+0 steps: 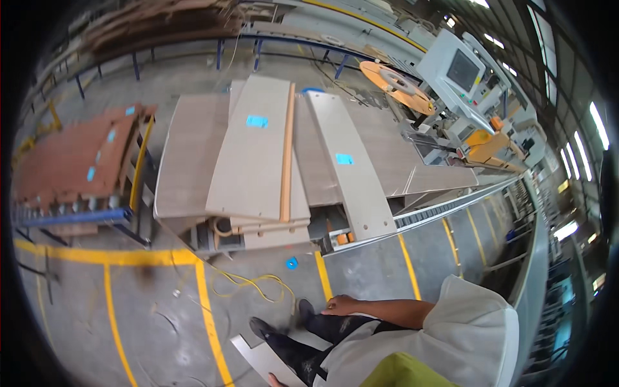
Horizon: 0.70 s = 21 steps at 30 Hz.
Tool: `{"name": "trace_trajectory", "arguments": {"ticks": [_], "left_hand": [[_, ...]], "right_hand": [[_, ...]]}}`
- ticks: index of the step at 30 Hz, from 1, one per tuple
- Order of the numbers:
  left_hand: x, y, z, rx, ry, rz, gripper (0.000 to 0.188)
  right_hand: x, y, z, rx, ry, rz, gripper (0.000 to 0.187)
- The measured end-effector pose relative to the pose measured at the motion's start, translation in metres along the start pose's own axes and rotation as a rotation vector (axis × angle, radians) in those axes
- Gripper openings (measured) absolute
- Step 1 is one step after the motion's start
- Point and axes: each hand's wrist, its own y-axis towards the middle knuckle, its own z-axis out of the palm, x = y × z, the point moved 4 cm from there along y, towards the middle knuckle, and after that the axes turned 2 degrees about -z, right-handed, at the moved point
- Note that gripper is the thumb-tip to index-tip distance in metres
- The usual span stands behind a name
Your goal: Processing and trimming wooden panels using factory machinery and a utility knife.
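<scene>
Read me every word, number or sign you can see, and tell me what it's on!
No words or numbers can be read here.
Blue label on the wide board: too small.
Blue label on the narrow board: too small.
Blue labels on the brown stack: too small and blurred.
Machine screen: dark, nothing readable.

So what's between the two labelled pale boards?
In the head view: a tan strip along the left board, a pale board beneath, then brown panel before the right board.
</scene>
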Motion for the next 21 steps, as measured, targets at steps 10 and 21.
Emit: {"name": "trace_trajectory", "arguments": {"ticks": [10,21], "left_hand": [[-0.034,-0.059,-0.037,-0.798,0.576,1.135,0.049],[-0.113,0.005,0.004,0.008,0.150,0.321,0.051]], "right_hand": [[-0.098,-0.014,-0.005,-0.069,-0.003,0.155,0.073],[-0.212,-0.033,-0.015,-0.240,0.155,0.282,0.065]]}}
